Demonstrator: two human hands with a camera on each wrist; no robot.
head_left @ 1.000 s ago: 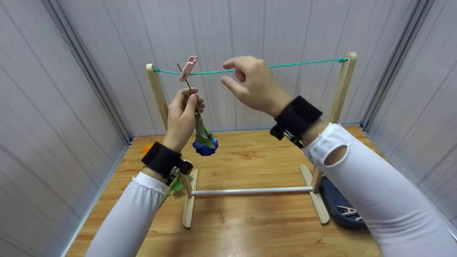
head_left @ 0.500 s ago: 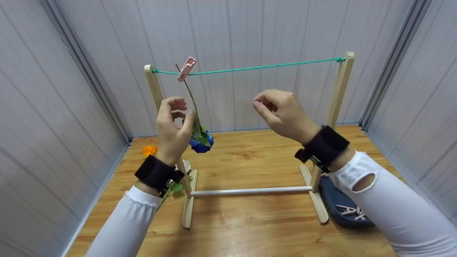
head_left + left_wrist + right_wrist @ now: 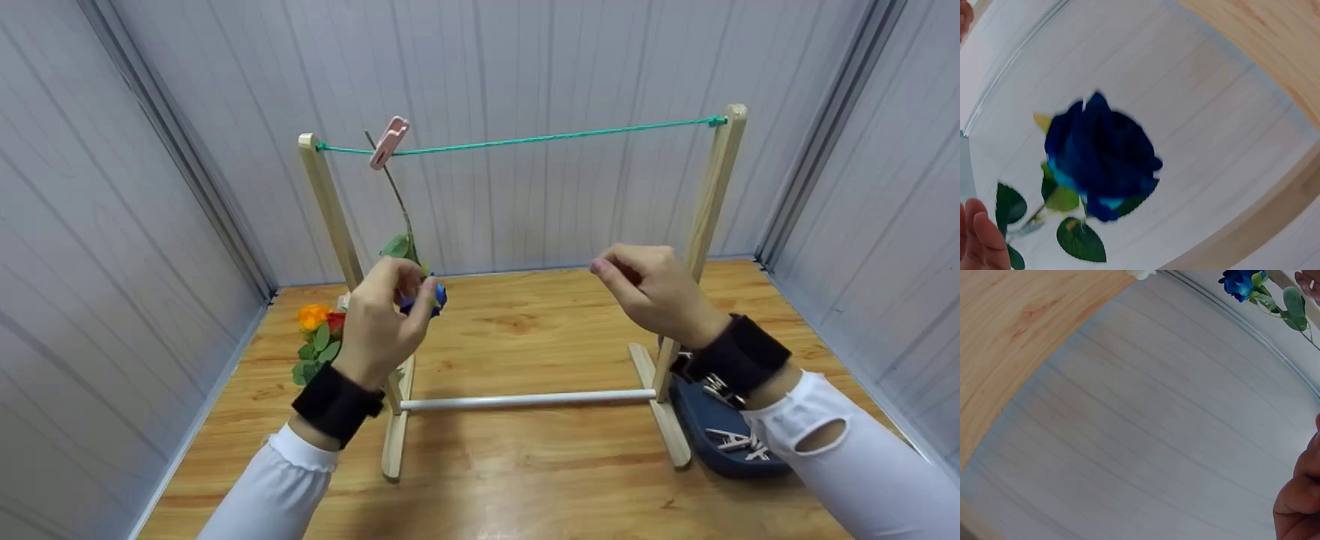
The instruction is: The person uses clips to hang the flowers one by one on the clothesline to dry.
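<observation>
A blue rose (image 3: 439, 295) hangs head down by its stem. The pink clothespin (image 3: 389, 142) clips that stem to the green rope (image 3: 555, 137). My left hand (image 3: 381, 319) is in front of the bloom, fingers loosely bent and holding nothing, and it hides part of the flower. In the left wrist view the blue rose (image 3: 1100, 154) appears whole, apart from the fingers. My right hand (image 3: 660, 294) is in the air by the right post, its fingers loosely curled with nothing visible between them.
Two wooden posts, the left post (image 3: 328, 202) and right post (image 3: 718, 180), carry the rope; a white bar (image 3: 529, 400) joins them below. An orange flower (image 3: 313, 316) and red flower (image 3: 335, 323) lie at left. A dark blue box (image 3: 739, 466) holds several clothespins (image 3: 731, 440).
My left hand has let go of the rose's stem and moved down. My right hand has moved down and to the right, away from the rope. The rose stays hanging from the clothespin.
</observation>
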